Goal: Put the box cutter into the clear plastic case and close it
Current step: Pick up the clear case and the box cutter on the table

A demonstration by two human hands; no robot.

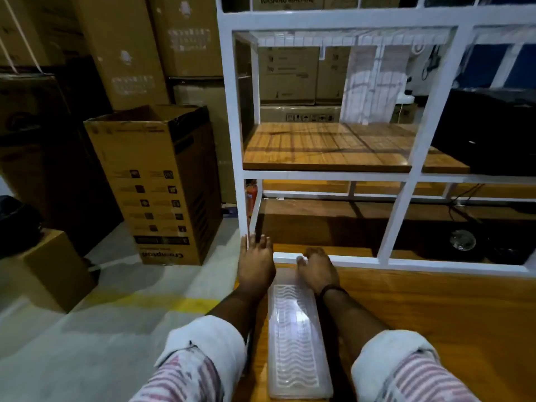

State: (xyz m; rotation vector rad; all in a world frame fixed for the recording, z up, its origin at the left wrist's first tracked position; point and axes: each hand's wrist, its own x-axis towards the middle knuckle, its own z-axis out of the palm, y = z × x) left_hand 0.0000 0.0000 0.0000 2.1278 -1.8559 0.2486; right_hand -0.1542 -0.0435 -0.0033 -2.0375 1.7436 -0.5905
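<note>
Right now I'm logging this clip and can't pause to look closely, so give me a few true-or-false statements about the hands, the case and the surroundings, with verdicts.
1. The clear plastic case lies on the wooden tabletop between the two forearms. True.
2. The left hand grips a box cutter. False: its fingers are spread near the white shelf frame and no box cutter is visible.
3. The right hand is at the far end of the case. True.
4. The shelf directly ahead is packed with boxes. False: its wooden board is bare.
5. An open cardboard box stands on the floor to the left. True.
</note>
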